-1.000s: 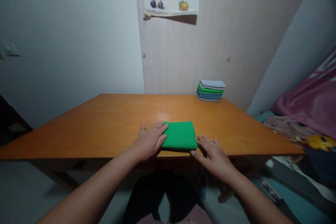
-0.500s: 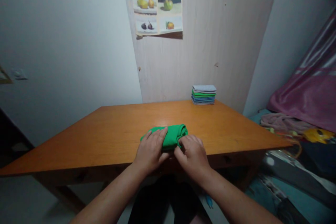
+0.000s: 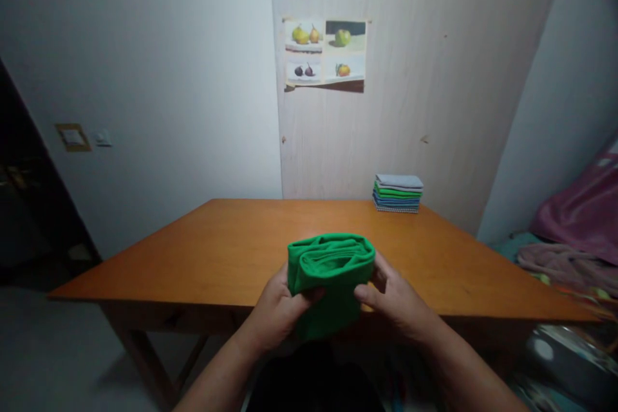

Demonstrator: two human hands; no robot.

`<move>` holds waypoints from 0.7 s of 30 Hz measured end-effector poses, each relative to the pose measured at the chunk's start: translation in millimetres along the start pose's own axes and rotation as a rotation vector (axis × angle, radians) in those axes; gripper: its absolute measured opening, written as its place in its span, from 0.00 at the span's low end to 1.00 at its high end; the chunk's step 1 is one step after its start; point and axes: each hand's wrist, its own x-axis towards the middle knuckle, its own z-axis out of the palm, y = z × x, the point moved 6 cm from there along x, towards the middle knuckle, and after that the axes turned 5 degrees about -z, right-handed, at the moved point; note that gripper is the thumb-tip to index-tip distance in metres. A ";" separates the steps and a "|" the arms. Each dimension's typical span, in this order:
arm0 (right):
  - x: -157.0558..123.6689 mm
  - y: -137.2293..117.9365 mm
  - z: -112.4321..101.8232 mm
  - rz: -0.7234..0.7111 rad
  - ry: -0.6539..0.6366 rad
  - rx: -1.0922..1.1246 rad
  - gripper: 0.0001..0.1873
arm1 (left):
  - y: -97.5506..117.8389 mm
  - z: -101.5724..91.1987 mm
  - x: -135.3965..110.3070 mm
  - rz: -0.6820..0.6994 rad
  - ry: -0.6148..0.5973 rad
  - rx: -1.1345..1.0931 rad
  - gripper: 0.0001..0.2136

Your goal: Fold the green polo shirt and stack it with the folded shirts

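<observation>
A folded green cloth [image 3: 331, 302] is held up at the front edge of the wooden table [image 3: 203, 251], its rolled layers showing on top. My left hand [image 3: 280, 309] grips its left side, thumb across the near face and fingers hidden behind. On the other side, my right hand [image 3: 393, 296] holds the cloth's right edge, thumb in front and fingers partly behind it. Whether the cloth is a garment or a towel cannot be made out.
At the table's back right corner stands a neat stack of folded cloths [image 3: 398, 194] in grey, green and blue. A fruit picture sheet [image 3: 324, 55] hangs on the wall behind. To the right lie a pinkish cloth heap [image 3: 564, 261] and purple fabric [image 3: 574, 219].
Both hands have lifted the green cloth off the tabletop and turned it upright, so its folded end faces up. The view has swung to the left.
</observation>
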 end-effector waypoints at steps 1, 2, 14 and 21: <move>-1.1 -0.9 7.8 0.031 -0.075 0.081 0.43 | -3.1 6.3 -4.4 -0.038 -0.045 -0.054 0.25; -2.9 -1.8 14.3 0.061 -0.116 0.138 0.39 | -6.1 11.0 -8.4 -0.059 -0.066 -0.097 0.26; -27.4 -4.4 36.7 0.091 -0.029 -0.069 0.27 | -26.6 10.4 -22.2 -0.042 0.208 -0.274 0.25; -37.9 -21.4 12.8 0.014 0.032 -0.282 0.45 | -31.9 10.2 -26.5 -0.051 0.141 -0.287 0.22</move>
